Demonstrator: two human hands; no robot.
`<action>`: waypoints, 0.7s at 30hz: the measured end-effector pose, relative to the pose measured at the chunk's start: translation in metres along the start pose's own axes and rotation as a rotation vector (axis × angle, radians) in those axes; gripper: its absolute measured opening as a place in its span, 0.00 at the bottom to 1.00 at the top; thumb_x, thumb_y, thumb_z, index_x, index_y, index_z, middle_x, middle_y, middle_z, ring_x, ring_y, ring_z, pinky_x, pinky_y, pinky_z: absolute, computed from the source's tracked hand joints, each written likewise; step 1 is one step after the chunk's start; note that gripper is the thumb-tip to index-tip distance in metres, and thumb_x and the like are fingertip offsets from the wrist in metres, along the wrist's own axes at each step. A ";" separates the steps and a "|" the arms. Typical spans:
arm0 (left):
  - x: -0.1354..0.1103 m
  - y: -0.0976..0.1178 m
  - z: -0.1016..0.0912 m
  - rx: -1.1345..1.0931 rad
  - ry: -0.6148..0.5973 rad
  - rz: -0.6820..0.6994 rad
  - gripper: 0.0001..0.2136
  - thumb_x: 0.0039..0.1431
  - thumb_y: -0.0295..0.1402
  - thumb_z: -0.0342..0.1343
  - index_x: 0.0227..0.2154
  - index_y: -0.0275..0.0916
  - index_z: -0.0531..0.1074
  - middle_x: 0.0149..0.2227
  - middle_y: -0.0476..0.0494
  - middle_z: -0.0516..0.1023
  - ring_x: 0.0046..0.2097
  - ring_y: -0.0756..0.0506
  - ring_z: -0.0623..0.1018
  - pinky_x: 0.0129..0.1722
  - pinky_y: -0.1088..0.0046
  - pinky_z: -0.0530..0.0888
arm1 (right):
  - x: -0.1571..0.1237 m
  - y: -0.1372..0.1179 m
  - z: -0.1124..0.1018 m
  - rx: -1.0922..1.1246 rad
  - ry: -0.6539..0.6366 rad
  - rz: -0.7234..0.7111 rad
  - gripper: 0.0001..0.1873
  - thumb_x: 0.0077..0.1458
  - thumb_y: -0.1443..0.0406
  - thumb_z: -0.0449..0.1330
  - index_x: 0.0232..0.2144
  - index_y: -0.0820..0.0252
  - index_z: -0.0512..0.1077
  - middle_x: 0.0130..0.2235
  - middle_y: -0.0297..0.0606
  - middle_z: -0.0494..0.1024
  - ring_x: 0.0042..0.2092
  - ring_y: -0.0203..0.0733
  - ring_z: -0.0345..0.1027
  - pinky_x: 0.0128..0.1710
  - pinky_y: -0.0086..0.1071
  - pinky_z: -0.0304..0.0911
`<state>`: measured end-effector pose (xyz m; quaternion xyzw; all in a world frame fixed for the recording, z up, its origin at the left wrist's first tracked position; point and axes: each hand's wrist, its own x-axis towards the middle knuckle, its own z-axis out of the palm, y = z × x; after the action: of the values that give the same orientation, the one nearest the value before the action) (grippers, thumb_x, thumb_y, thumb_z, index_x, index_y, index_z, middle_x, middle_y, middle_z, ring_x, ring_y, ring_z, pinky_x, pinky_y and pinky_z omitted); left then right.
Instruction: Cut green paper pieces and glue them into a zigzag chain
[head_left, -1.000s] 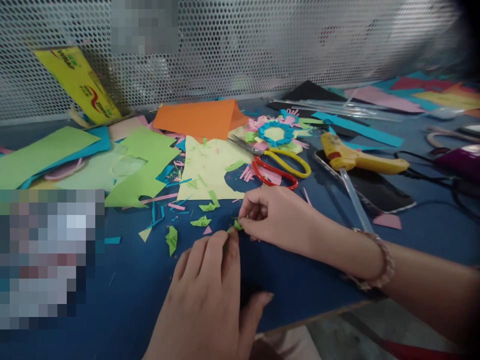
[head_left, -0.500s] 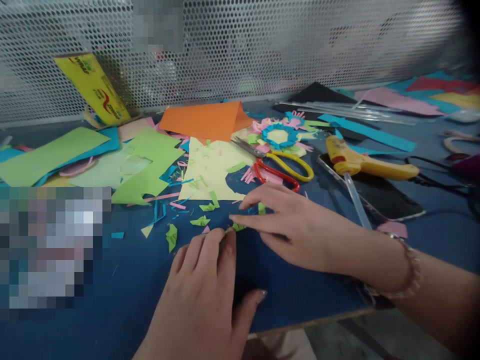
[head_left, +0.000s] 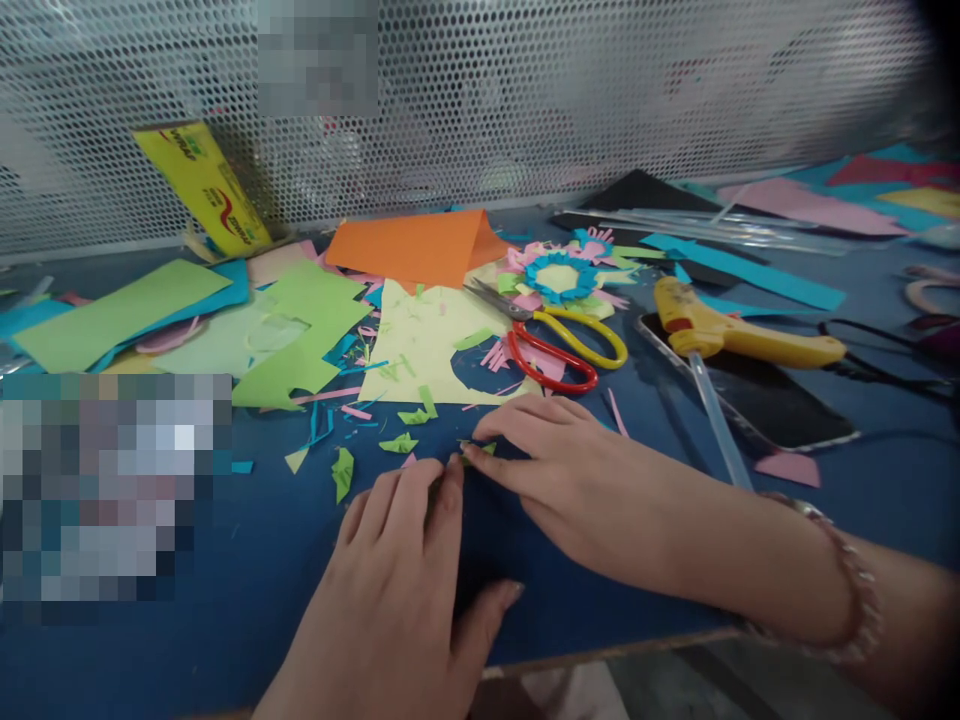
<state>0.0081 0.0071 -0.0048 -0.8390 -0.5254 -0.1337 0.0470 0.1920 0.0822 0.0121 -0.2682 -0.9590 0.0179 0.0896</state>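
Note:
Just left of centre, my left hand (head_left: 401,560) lies palm down with its fingers forward and its thumb spread to the right. Its index fingertip is beside a small folded green paper piece (head_left: 478,455). My right hand (head_left: 570,475), with a beaded bracelet on the wrist, reaches in from the right and has its fingertips closed on that piece. The fingers partly hide the paper. Further left lie similar folded pieces, one of them a green paper piece (head_left: 343,474) standing nearest my left hand. Red-and-yellow-handled scissors (head_left: 559,345) lie beyond my right hand.
A yellow glue gun (head_left: 750,335) rests on a dark phone (head_left: 787,405) at right. Cut pale yellow paper (head_left: 409,330), an orange sheet (head_left: 412,245), a blue-and-pink paper flower (head_left: 559,275) and green sheets (head_left: 300,320) lie behind. A yellow wrap box (head_left: 206,190) leans on the perforated metal panel (head_left: 465,110).
My right hand has come slightly lower and its fingertips have drawn together at the green piece. My left hand has shifted slightly left. The whole view has moved a little.

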 end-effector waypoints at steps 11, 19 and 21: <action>0.005 0.001 -0.006 -0.088 -0.094 -0.085 0.24 0.56 0.43 0.49 0.53 0.35 0.62 0.48 0.35 0.66 0.49 0.37 0.68 0.47 0.55 0.69 | 0.001 -0.001 -0.016 0.154 -0.070 0.146 0.20 0.54 0.71 0.48 0.45 0.52 0.72 0.44 0.42 0.66 0.46 0.45 0.61 0.46 0.46 0.60; -0.002 -0.008 -0.013 -0.224 -0.100 -0.106 0.22 0.59 0.39 0.48 0.54 0.35 0.63 0.51 0.36 0.68 0.53 0.40 0.68 0.52 0.59 0.68 | 0.002 0.043 -0.035 0.088 0.180 0.442 0.18 0.58 0.62 0.47 0.46 0.54 0.72 0.47 0.44 0.67 0.50 0.48 0.60 0.49 0.45 0.56; -0.005 -0.011 -0.015 -0.225 -0.062 -0.116 0.21 0.60 0.39 0.47 0.54 0.36 0.62 0.51 0.37 0.69 0.53 0.41 0.69 0.52 0.60 0.69 | -0.005 0.067 -0.040 -0.171 0.108 0.540 0.20 0.56 0.59 0.49 0.47 0.58 0.71 0.48 0.49 0.66 0.51 0.56 0.59 0.48 0.50 0.54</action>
<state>-0.0062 0.0043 0.0074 -0.8109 -0.5559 -0.1683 -0.0713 0.2381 0.1366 0.0451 -0.5211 -0.8447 -0.0543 0.1097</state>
